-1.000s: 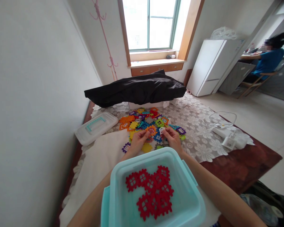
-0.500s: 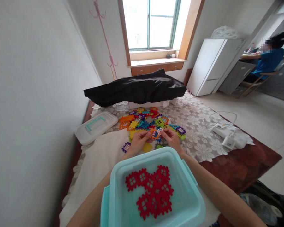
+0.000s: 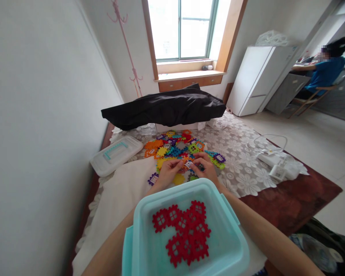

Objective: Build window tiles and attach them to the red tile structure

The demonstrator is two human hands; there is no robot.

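Over the heap of coloured building pieces [image 3: 175, 151], my left hand [image 3: 169, 170] pinches an orange toothed piece [image 3: 184, 160] at its left side. My right hand [image 3: 204, 168] is closed on a small white window piece [image 3: 188, 164], which lies against the orange one; whether the two are joined I cannot tell. Nearer to me stands a light-blue plastic box [image 3: 149, 253] between my forearms. Several red window-patterned pieces [image 3: 186, 234] lie flat inside it. A purple piece with a white window [image 3: 153, 179] rests just left of my left hand.
A clear lid [image 3: 116, 155] with a teal edge pattern lies at the left. Behind the heap is a black cover [image 3: 166, 107]. A white power strip and cable [image 3: 273, 163] lie on the right of the flowered cloth [image 3: 247, 172]. A person in blue [image 3: 324, 74] sits far right.
My right hand has moved left and turned inward, bringing the white window piece onto the orange piece. My left hand has stayed in place.
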